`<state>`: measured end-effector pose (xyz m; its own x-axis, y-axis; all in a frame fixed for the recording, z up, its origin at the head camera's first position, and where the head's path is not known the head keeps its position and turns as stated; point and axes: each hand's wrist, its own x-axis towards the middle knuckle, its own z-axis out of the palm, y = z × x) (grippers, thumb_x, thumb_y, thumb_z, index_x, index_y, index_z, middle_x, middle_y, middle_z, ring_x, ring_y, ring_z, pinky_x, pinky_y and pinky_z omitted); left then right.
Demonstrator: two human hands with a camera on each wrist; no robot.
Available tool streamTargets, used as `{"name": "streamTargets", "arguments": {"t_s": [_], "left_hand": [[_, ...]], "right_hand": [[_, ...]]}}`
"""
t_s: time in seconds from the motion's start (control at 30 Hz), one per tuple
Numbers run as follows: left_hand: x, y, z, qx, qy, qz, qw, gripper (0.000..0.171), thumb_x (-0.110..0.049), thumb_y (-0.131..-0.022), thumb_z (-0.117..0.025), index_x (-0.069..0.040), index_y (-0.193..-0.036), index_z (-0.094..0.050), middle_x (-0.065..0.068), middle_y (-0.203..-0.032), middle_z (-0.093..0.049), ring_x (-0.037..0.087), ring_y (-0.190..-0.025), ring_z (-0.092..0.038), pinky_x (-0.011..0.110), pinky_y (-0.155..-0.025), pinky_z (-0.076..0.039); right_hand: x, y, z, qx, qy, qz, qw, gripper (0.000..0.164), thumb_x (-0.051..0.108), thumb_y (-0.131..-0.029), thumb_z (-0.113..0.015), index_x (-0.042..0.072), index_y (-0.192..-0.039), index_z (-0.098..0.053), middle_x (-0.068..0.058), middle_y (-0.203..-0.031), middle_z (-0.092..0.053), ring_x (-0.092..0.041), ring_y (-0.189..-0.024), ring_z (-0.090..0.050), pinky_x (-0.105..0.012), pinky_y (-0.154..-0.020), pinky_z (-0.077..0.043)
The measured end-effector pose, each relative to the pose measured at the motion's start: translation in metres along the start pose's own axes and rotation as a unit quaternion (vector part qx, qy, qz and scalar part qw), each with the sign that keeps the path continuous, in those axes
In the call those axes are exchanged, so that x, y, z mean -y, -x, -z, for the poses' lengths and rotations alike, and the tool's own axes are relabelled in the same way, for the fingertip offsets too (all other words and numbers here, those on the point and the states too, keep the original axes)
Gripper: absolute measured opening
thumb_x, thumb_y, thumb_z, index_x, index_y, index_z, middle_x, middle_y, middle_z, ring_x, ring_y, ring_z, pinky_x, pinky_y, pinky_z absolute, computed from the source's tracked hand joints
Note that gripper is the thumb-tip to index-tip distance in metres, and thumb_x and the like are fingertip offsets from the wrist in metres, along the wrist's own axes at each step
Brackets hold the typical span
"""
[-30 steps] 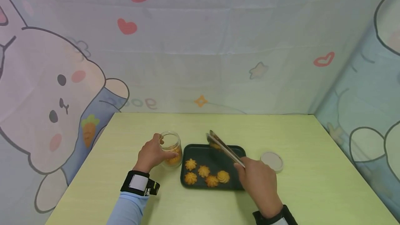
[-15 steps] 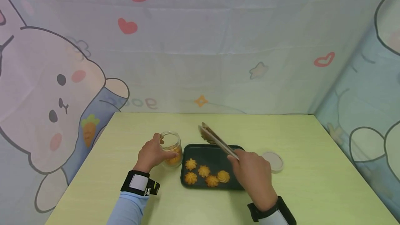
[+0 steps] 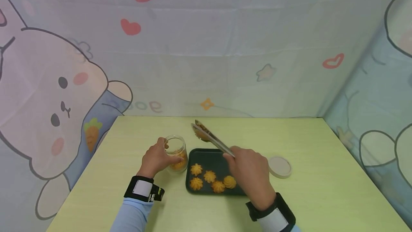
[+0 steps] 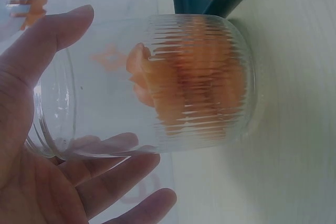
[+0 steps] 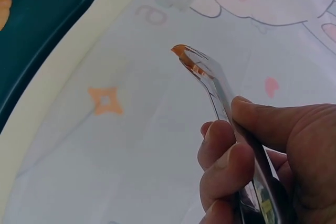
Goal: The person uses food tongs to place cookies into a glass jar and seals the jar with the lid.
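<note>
My left hand (image 3: 157, 159) grips an uncovered glass jar (image 4: 113, 93) near its mouth, thumb on one side and fingers on the other. Several piped cookies (image 4: 194, 82) lie in the ribbed lower part of the jar, which stands upright on the table. My right hand (image 3: 251, 176) holds metal tongs (image 3: 216, 141), fingers wrapped round both arms. Between the tips of the tongs sits a cookie (image 5: 181, 51), mostly hidden by the metal. The tips are raised above the table, to the right of the jar's mouth and apart from it.
A dark green tray (image 3: 214, 159) lies right of the jar, with several flower-shaped cookies (image 3: 210, 177) at its near left. Farther right is a round white lid (image 3: 280, 167). A printed cloth (image 3: 206, 46) hangs behind the pale yellow table (image 3: 322, 196).
The right hand has lifted the tongs with the cookie up from the tray's far side and carried them left towards the jar. The left hand and jar have stayed put.
</note>
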<state>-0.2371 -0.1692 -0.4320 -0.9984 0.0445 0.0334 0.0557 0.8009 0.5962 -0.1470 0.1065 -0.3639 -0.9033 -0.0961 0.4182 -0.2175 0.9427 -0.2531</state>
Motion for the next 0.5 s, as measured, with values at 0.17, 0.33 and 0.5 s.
{"name": "streamTargets", "arguments": {"t_s": [0.17, 0.33, 0.5], "left_hand": [[0.000, 0.000, 0.000, 0.000, 0.001, 0.002, 1.0000, 0.082, -0.045, -0.074, -0.087, 0.003, -0.131, -0.052, 0.021, -0.129, -0.067, 0.040, -0.108, -0.067, 0.050, -0.084, -0.054], [0.001, -0.001, 0.000, -0.001, -0.001, 0.004, 1.0000, 0.083, -0.045, -0.074, -0.087, 0.003, -0.131, -0.051, 0.021, -0.130, -0.067, 0.040, -0.109, -0.067, 0.051, -0.084, -0.054], [0.002, -0.001, -0.001, 0.000, -0.002, 0.003, 1.0000, 0.083, -0.046, -0.074, -0.087, 0.003, -0.131, -0.051, 0.021, -0.130, -0.067, 0.040, -0.108, -0.067, 0.051, -0.084, -0.054]], "right_hand": [[0.011, -0.005, 0.002, -0.007, 0.000, 0.017, 1.000, 0.020, 0.030, -0.091, -0.076, 0.015, -0.082, -0.067, 0.001, -0.054, -0.050, -0.016, -0.044, -0.044, -0.031, -0.039, -0.032], [0.022, -0.009, 0.001, 0.003, 0.001, 0.025, 1.000, 0.020, 0.031, -0.091, -0.076, 0.015, -0.082, -0.067, 0.000, -0.056, -0.053, -0.018, -0.046, -0.047, -0.032, -0.040, -0.034], [0.031, -0.011, 0.000, 0.011, 0.008, 0.038, 0.999, 0.019, 0.033, -0.092, -0.074, 0.015, -0.087, -0.071, 0.001, -0.057, -0.056, -0.016, -0.046, -0.050, -0.033, -0.041, -0.036]]}}
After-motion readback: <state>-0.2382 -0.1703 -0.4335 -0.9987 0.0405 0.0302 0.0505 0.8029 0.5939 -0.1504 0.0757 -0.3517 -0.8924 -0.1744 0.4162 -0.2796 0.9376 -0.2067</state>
